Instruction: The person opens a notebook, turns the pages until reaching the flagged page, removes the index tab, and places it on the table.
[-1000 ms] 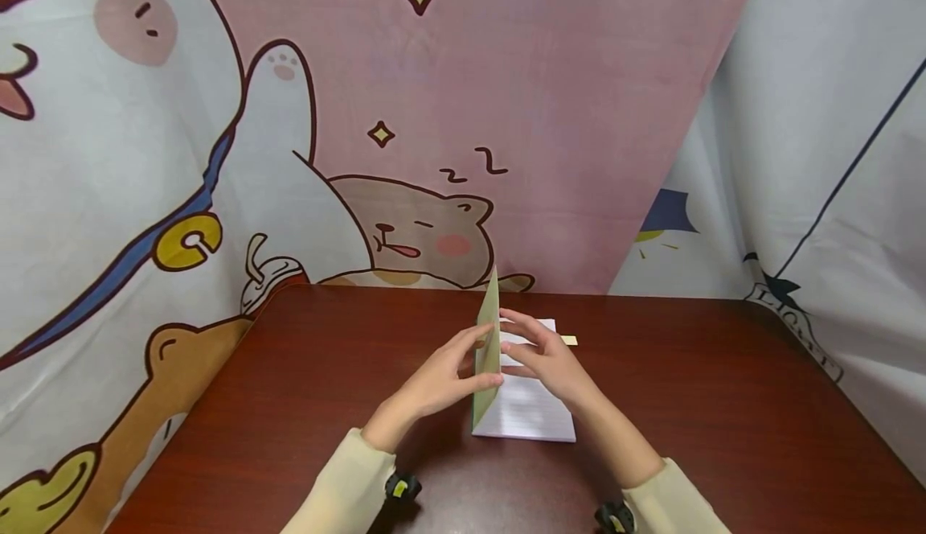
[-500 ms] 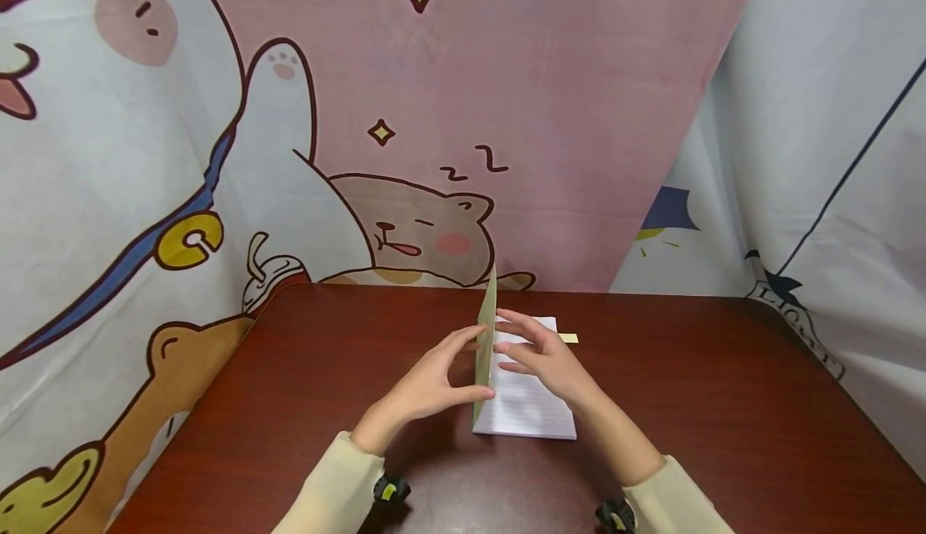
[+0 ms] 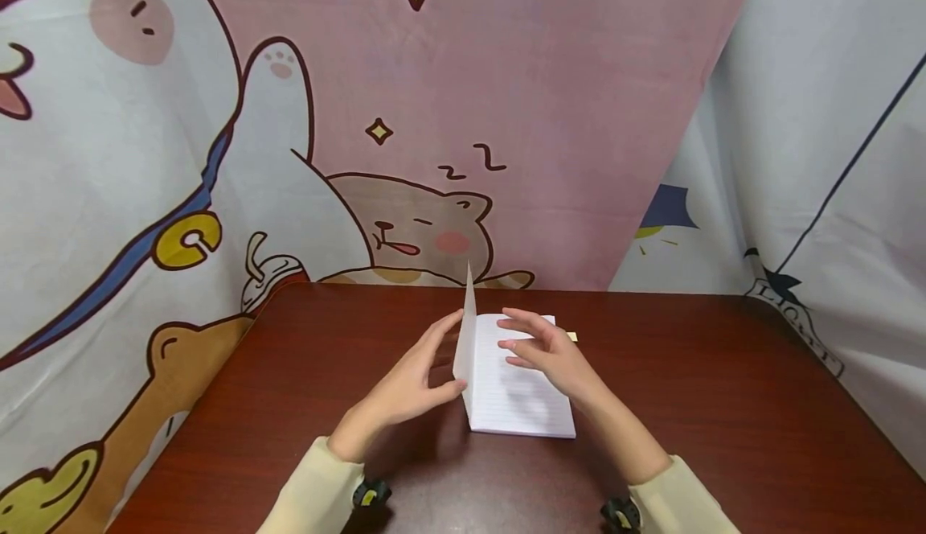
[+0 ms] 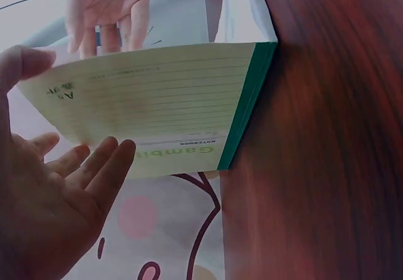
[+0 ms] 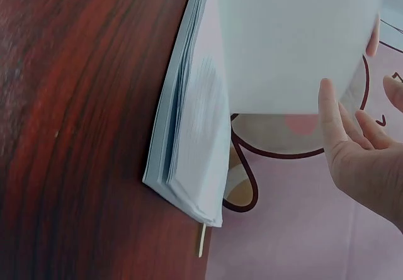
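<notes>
A notebook stands part-way open on the table, its lined white page [image 3: 517, 381] lying flat in the head view. Its front cover [image 3: 465, 349] rises almost upright along the left side, leaning slightly left. The cream outer face [image 4: 157, 97] shows printed lines, the word "NOTEBOOK" and a green spine strip [image 4: 249, 104]. My left hand [image 3: 398, 385] is at that outer face, fingers loosely extended and thumb by the cover's free edge. Over the page hovers my right hand [image 3: 553, 357], fingers spread, holding nothing; in the right wrist view it is beside the cover's pale inner side [image 5: 283, 47].
A pale yellow tab [image 3: 572, 337] sticks out past the notebook's right side. The dark red-brown wooden table [image 3: 687, 389] extends around it. Behind hangs a pink and white cartoon cloth [image 3: 579, 116]. Both wrists wear a dark strap device [image 3: 372, 493].
The cover has swung left past upright, so more of the page shows. My left hand has moved left along with it. The right hand has stayed nearly in place, now apart from the cover.
</notes>
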### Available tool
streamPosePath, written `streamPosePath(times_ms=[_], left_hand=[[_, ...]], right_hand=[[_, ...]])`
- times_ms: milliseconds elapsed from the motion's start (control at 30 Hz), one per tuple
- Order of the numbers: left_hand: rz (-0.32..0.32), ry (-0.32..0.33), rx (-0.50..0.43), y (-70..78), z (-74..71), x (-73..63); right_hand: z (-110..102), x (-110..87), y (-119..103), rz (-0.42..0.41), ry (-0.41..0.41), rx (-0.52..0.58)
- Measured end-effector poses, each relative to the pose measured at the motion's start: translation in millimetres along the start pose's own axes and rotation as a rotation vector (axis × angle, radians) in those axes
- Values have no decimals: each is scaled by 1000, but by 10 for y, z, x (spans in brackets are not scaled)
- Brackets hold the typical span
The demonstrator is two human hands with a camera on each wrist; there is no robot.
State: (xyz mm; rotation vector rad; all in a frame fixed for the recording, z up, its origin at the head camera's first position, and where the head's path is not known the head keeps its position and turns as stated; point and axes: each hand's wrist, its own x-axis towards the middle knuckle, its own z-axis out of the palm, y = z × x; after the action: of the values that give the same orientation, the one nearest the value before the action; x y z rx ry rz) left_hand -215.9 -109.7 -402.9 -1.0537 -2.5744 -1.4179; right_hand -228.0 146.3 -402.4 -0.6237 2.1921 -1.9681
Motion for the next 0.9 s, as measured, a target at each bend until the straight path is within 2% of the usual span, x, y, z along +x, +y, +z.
streamPosePath(times_ms=[133,300,567,900], left_hand=[[23,-3,-43,-15,-81,-41],[5,-18,-123,-49,-187,-94],[-94,8,-91,-128,-306,-157],[-224,72,-31,-220,-380,-181]], right_hand=[[-38,-9,0,7,16,3],[-99,-29,22,-1,19,2],[-222,-40,54,-16,41,3],[-441,-97,94,22,99,-39]])
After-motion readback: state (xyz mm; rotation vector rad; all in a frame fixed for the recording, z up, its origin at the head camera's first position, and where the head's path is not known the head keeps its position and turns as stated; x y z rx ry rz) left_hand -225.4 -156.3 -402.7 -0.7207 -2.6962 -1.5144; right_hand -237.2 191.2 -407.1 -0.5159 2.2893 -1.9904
